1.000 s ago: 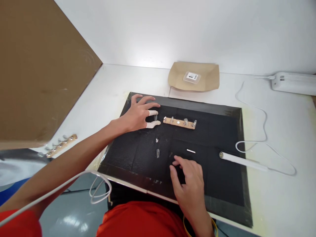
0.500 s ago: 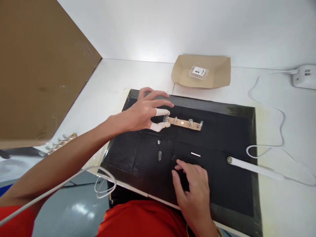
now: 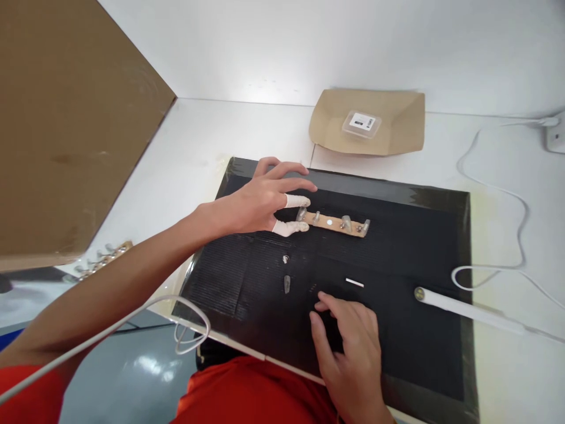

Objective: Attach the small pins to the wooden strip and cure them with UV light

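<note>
Left hand has slid right since a second ago. Right hand — loose, holding nothing, lower middle — is farther from the wooden strip, which runs left to right mid-frame. At its left end, the left hand pinches a small clear cap.

I have my left hand pinching a clip at the left end of the strip! My right hand, loosely curled, is near a bar on the mat; beyond, a box in a tray.
</note>
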Demonstrator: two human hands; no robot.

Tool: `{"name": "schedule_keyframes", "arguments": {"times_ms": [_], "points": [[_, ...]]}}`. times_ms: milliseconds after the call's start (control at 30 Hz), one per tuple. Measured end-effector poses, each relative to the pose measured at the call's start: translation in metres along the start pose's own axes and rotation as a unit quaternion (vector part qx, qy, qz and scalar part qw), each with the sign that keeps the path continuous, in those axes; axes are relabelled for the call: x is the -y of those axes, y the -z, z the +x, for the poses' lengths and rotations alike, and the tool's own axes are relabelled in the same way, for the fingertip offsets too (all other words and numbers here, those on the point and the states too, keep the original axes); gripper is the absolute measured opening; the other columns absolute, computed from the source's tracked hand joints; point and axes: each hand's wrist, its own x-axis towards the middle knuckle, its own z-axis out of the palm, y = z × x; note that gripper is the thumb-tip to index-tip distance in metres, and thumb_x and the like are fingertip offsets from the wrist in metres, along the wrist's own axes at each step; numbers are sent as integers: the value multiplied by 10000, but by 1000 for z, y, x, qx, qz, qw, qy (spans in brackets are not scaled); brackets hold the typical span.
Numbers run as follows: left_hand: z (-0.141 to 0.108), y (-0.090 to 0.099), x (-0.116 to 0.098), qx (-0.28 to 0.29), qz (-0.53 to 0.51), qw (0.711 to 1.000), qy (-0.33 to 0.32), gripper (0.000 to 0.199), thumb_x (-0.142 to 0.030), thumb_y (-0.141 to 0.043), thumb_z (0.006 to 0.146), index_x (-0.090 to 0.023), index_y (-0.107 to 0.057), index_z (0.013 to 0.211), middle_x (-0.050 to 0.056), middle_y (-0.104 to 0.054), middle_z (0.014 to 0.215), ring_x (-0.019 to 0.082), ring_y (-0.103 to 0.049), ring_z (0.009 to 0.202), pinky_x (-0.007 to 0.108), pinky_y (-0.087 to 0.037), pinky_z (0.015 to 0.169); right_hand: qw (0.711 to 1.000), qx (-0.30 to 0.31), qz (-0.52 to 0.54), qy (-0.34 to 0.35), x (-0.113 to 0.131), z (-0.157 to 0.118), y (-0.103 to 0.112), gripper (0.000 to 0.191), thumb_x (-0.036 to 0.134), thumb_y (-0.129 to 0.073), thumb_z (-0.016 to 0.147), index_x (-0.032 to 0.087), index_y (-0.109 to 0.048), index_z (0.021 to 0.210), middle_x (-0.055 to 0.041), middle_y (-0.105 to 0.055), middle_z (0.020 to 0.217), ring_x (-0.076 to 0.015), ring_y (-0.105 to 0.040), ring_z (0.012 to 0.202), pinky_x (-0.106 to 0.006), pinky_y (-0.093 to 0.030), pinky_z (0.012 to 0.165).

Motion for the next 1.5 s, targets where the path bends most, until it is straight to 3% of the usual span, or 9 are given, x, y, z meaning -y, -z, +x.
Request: {"name": "schedule_keyframes", "arguments": {"times_ms": [100,200,667,967,1233,1500], "points": [[-2,3,1,10,9,999,-31,315,-421,-735,938,-249,-682,1197,87,-678,1419,351,-520,1422,550,-329,1113,1000,3,1,-1,0,-1,0,176,211,-565,1033,168,-628,1191,-16,-750,919,-161,-666,847,-325,-428,854],[-3,4,0,13,3,1000,-17,341,-423,-741,938,-269,-664,1233,86,-659,1437,347,-499,1438,540,-315,1119,1000,2,-2,-1,0,-1,0,179,215,-558,1037,169,-628,1195,-16,-750,922,-161,-665,848,-325,-424,847],[-2,3,-5,-18,4,1000,-10,246,-488,-729,950,-273,-696,1064,46,-662,1399,321,-471,1426,497,-327,1105,1000,3,-7,-6,0,-3,-1,178,223,-562,1035,183,-627,1196,-12,-747,932,-163,-660,858,-332,-422,851],[-2,2,-4,-44,-3,999,-21,271,-480,-732,947,-273,-653,1104,62,-622,1441,318,-458,1428,503,-342,1126,1000,1,-4,-5,-1,-2,-1,176,219,-558,1036,182,-631,1192,-14,-743,927,-168,-658,854,-333,-420,851],[-1,1,-2,-23,-4,1000,-15,137,-203,-726,904,-251,-646,1004,39,-605,1452,296,-430,1442,501,-334,1179,1000,-2,-5,-1,0,-1,-1,180,206,-562,1031,173,-626,1197,-16,-745,926,-165,-657,851,-330,-423,846],[-1,2,-2,4,-2,1000,4,107,-216,-737,885,-263,-708,977,35,-628,1430,324,-421,1454,546,-331,1197,1000,5,-5,-9,-1,-3,0,192,217,-575,1025,192,-616,1211,-18,-754,930,-174,-669,847,-343,-433,835]]}}
